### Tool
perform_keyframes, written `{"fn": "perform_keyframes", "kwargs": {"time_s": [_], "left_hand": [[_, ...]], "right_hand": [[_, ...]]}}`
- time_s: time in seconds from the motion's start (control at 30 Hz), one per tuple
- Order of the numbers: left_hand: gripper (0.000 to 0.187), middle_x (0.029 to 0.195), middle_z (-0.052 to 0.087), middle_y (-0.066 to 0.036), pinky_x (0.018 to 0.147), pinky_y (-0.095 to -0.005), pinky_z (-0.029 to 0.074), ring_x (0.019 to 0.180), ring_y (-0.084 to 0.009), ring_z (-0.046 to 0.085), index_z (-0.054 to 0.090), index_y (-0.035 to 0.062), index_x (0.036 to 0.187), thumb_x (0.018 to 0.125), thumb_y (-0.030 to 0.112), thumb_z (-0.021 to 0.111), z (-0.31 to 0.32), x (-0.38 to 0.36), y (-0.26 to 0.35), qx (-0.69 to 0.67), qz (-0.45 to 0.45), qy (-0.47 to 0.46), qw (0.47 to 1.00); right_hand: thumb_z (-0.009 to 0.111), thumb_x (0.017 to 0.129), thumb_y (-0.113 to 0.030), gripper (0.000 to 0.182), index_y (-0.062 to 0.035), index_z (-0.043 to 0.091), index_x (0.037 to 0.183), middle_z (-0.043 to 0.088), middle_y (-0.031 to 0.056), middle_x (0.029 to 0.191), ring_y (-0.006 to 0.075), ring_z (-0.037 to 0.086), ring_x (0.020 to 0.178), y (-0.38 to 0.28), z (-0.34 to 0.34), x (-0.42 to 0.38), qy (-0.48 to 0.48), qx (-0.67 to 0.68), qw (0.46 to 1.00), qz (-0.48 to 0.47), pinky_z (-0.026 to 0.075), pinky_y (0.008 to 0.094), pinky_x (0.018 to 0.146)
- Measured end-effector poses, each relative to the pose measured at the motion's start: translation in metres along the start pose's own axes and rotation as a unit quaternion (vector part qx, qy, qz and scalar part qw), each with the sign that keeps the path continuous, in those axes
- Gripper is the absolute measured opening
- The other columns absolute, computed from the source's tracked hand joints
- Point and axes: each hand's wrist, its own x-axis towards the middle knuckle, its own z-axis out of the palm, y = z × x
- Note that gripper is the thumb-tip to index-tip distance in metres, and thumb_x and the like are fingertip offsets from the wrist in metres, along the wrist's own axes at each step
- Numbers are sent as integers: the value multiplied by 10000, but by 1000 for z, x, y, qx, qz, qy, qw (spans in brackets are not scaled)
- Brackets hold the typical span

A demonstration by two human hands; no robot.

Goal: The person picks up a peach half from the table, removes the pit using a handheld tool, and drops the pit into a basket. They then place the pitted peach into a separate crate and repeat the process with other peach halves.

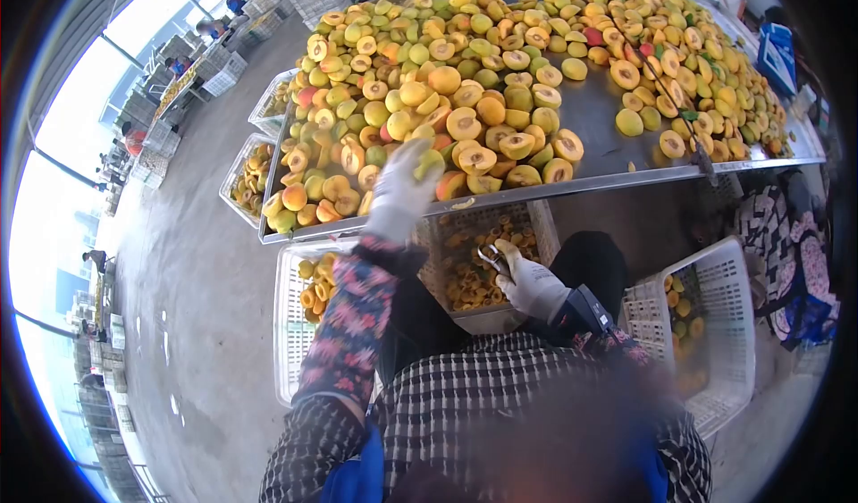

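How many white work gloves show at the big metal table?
2: one on the left hand, blurred over the near edge of the grey metal table; one on the right hand, gripping a small silvery metal tool. Others may be hidden.

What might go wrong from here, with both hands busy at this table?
1. The left hand is among fruit heaped close to the near edge of the metal table; a piece might get knocked off.
2. The right hand grips a metal tool; it could perhaps nick the left hand if they meet carelessly.
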Motion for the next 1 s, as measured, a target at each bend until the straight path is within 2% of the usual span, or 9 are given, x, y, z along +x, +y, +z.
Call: {"fn": "perform_keyframes", "kwargs": {"time_s": [0.2, 0.3, 0.43, 0.47, 0.57, 0.63, 0.7, 0.83, 1.0], "left_hand": [[617, 1479, 375, -149, 1140, -577, 101, 1408, -365, 231, 580, 122, 1288, 821, 526, 594, 83, 46, 14, 323, 66, -103, 938], [580, 1528, 305, -141, 1148, -548, 150, 1420, -359, 230, 572, 135, 1272, 825, 504, 607, 77, 44, 20, 300, 17, -195, 934], [400, 1268, 590, -174, 975, -429, 436, 1169, -316, 560, 608, 102, 1174, 823, 280, 679, 67, 24, 21, 16, -3, -199, 980], [319, 1055, 682, -111, 789, -364, 517, 939, -257, 658, 599, 108, 1176, 869, 180, 651, 71, 16, 14, 25, 43, -128, 991], [277, 970, 667, -37, 735, -307, 524, 867, -185, 646, 594, 77, 1176, 918, 178, 622, 64, 2, 14, -250, -64, -59, 964], [265, 920, 627, 12, 724, -273, 530, 836, -143, 618, 582, 60, 1185, 949, 178, 601, 61, -2, 9, -484, -100, 15, 869], [296, 928, 631, -4, 745, -294, 543, 844, -168, 629, 578, 66, 1191, 944, 226, 615, 38, -17, 23, -695, -222, 37, 683], [365, 981, 634, -77, 759, -392, 546, 898, -220, 628, 569, 105, 1177, 937, 378, 606, 23, -22, 59, -775, -373, 126, 493], [501, 973, 633, -116, 846, -341, 508, 934, -223, 622, 548, 4, 1154, 1020, 459, 385, 21, -35, 78, -728, -317, 97, 600]], "right_hand": [[547, 927, -184, 544, -37, 319, 1399, 636, 280, 940, 432, 632, 899, 6, 6, -11, -17, 1, 1000, -11, 474, 475, 801], [545, 933, -195, 526, -28, 340, 1387, 642, 264, 948, 416, 635, 911, 11, 1, -15, -21, 2, 1000, 8, 478, 454, 808], [567, 930, -206, 484, -4, 407, 1339, 648, 253, 996, 408, 633, 943, 16, -2, -18, 17, 24, 1000, -1, 483, 432, 815], [573, 928, -207, 471, 2, 426, 1323, 649, 251, 1011, 406, 632, 952, 16, -1, -17, 35, 36, 999, -13, 484, 426, 816], [586, 921, -193, 441, 14, 456, 1289, 644, 246, 1050, 407, 627, 974, 11, 1, -10, 94, 186, 976, -65, 487, 412, 814], [581, 922, -167, 399, 6, 467, 1262, 641, 230, 1012, 399, 628, 932, 0, -4, -5, 137, 193, 964, -124, 486, 407, 777], [576, 925, -165, 378, -1, 470, 1249, 637, 222, 975, 395, 627, 896, -29, -23, -6, 162, 171, 955, -178, 485, 415, 754], [576, 930, -179, 357, -12, 462, 1224, 618, 232, 849, 415, 611, 783, -59, -37, 9, 167, 82, 957, -223, 478, 452, 687], [586, 917, -215, 308, -3, 479, 1113, 651, 223, 819, 418, 639, 756, -64, -24, 30, 215, -21, 955, -203, 498, 491, 648]]}}
